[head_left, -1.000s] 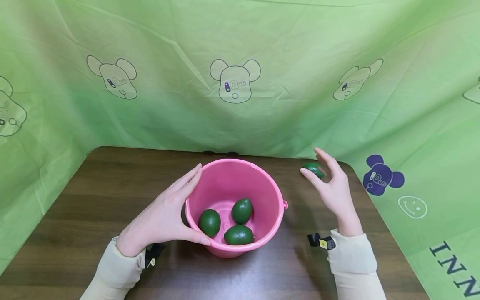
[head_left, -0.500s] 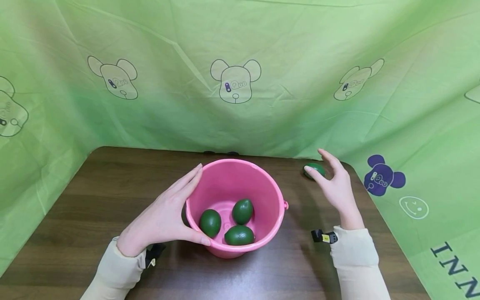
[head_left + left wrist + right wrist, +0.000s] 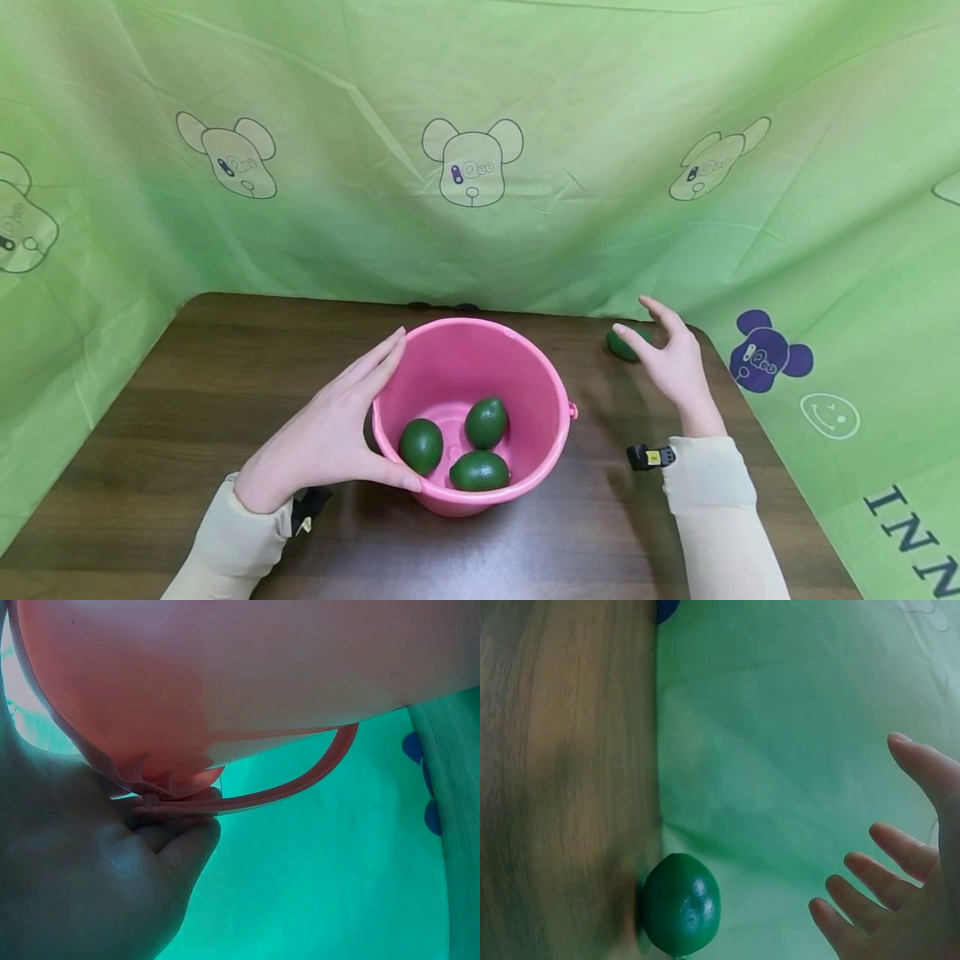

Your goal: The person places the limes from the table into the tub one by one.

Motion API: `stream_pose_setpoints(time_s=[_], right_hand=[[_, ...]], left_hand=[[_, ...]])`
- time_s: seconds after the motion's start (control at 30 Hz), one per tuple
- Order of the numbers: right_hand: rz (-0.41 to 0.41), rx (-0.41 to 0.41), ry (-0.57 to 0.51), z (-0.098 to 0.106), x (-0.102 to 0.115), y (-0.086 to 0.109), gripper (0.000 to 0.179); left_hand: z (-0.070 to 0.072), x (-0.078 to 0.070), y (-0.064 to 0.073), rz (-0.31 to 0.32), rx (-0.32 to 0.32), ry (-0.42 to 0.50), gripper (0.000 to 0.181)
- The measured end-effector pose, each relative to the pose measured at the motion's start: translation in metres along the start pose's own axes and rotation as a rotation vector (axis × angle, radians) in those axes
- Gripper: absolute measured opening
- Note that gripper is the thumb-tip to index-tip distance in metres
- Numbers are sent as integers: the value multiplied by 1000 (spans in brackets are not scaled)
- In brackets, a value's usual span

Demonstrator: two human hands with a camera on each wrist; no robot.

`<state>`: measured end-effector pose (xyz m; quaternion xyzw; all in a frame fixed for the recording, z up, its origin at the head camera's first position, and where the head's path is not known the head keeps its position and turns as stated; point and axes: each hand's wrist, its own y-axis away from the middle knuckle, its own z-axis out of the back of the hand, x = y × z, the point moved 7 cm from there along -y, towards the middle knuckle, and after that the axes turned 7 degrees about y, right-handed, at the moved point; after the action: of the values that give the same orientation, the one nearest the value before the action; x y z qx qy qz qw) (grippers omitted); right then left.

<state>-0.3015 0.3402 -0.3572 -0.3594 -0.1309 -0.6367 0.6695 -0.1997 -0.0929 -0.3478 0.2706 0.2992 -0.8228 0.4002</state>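
A pink bucket (image 3: 467,354) stands on the table with three dark green, lime-shaped fruits (image 3: 480,472) inside. At its left side my left hand (image 3: 330,437) holds the rim, thumb along the near edge and fingers round the far left. In the left wrist view, the fingers lie by the base of the bucket's handle (image 3: 304,780). Another such fruit (image 3: 620,348) rests near the table's back right corner. My right hand (image 3: 678,367) is above it with fingers spread and nothing held; the thumb overlaps the fruit in the head view. The right wrist view shows a gap between fingers and fruit (image 3: 681,904).
The brown wooden table (image 3: 217,375) ends at a green cloth backdrop (image 3: 345,208) printed with bear-head drawings. A small pink lug (image 3: 573,410) sticks out at the bucket's right. Black wrist cameras (image 3: 649,457) sit at both cuffs.
My right hand has shifted slightly right and away from me, its thumb passing from beside the lone fruit to over it. The left hand and bucket stay in place.
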Motion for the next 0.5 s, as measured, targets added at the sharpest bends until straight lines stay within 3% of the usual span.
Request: stream_pose_setpoints(time_s=[0.5], right_hand=[[-91,77,46,-8,-33,-19,82]], left_hand=[[0,-1,-1,-15,-9,-9,142]])
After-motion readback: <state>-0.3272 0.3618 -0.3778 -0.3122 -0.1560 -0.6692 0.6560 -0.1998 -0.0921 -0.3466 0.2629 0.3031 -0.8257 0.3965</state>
